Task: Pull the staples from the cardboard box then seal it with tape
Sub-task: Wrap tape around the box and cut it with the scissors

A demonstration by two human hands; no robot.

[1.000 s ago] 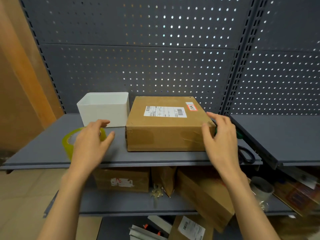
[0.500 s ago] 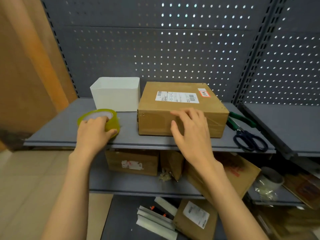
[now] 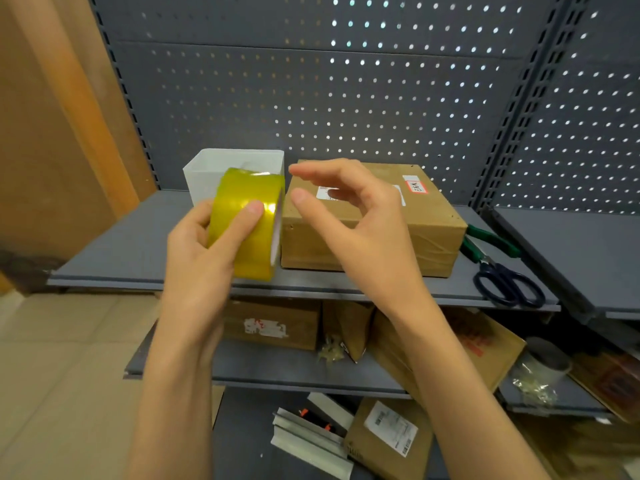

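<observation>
Tape roll coming up off the shelf
The left hand (image 3: pixel 197 258) is lifting the tape roll (image 3: pixel 247 223) clear of the shelf (image 3: pixel 114 251), while the right hand (image 3: pixel 360 230) is leaving the cardboard box (image 3: pixel 429 223) and reaching toward the roll.

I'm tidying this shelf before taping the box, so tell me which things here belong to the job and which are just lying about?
For the job:
tape roll, held in the left hand
cardboard box on the shelf
pliers
scissors

Lying about:
white bin
boxes on the lower shelf
</observation>
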